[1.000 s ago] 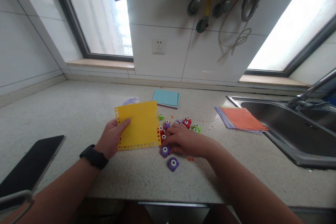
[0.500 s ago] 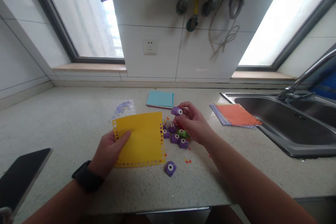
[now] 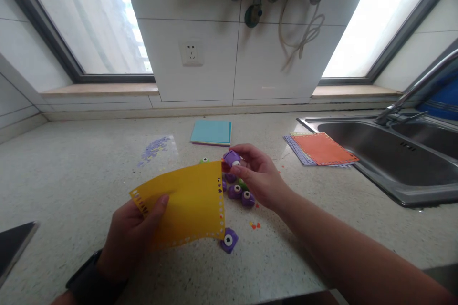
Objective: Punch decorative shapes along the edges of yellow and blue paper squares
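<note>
Yellow paper (image 3: 189, 200) is pinched in the left hand (image 3: 125, 236) above the counter (image 3: 89, 152). I see the right hand (image 3: 260, 172) gripping a purple punch (image 3: 232, 157) by the paper's upper right corner; contact is unclear. I judge this step as positioning; next calls for edge alignment.

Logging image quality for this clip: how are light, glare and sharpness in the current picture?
Head view: the right window is blown out to almost plain white; head view: the left hand looks dim, and the yellow sheet darkens toward it; head view: window frames slant outward, suggesting wide-angle distortion; head view: the purple punch in the right hand looks soft.
</note>
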The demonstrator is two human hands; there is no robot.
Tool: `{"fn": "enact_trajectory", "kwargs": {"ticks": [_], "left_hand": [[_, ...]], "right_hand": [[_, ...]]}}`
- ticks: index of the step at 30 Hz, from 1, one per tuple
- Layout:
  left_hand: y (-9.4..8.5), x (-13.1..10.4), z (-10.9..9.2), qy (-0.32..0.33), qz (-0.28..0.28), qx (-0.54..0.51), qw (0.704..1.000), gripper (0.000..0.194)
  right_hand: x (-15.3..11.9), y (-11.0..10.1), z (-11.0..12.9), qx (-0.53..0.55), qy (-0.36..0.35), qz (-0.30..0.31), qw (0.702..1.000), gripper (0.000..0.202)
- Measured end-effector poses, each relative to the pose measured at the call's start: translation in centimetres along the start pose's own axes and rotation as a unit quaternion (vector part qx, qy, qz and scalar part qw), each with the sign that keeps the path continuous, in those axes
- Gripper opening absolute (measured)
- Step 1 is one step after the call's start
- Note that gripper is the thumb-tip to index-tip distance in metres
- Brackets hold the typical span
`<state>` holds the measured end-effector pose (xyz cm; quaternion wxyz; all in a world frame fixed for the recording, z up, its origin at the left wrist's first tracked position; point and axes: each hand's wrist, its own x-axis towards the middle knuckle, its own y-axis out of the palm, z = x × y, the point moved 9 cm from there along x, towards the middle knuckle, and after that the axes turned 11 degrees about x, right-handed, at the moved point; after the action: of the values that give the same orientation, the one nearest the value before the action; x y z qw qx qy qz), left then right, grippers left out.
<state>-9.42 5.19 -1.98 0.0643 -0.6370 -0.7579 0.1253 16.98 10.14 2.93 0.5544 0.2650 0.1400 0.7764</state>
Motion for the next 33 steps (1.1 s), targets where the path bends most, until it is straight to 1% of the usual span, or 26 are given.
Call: {"fn": "enact_trajectory", "kwargs": {"ticks": [7, 10, 15, 22, 27, 33], "left_hand": [[-0.5, 0.0, -1.0, 0.049, -0.024, 0.066, 0.996, 0.025], [-0.7, 0.1, -1.1, 0.050, -0.028, 0.081, 0.995, 0.025], [-0.7, 0.2, -1.1, 0.052, -0.019, 0.087, 0.995, 0.033], [-0.5, 0.0, -1.0, 0.042, -0.022, 0.072, 0.996, 0.020], [-0.5, 0.0, -0.4, 0.032, -0.020, 0.055, 0.998, 0.029], [-0.9, 0.2, -0.6, 0.056, -0.034, 0.093, 0.994, 0.031]], "right_hand": [[0.0, 0.4, 0.0, -0.006, 0.004, -0.002, 1.000, 0.041], [0.0, 0.6, -0.1, -0.004, 0.002, 0.003, 1.000, 0.040], [0.1, 0.5, -0.1, -0.001, 0.003, 0.002, 1.000, 0.038], [0.0, 0.5, 0.0, -0.011, 0.008, -0.001, 1.000, 0.039], [0.0, 0.6, -0.1, -0.014, 0.010, 0.000, 1.000, 0.038], [-0.1, 0.8, -0.4, -0.026, 0.022, 0.013, 0.999, 0.038]]}}
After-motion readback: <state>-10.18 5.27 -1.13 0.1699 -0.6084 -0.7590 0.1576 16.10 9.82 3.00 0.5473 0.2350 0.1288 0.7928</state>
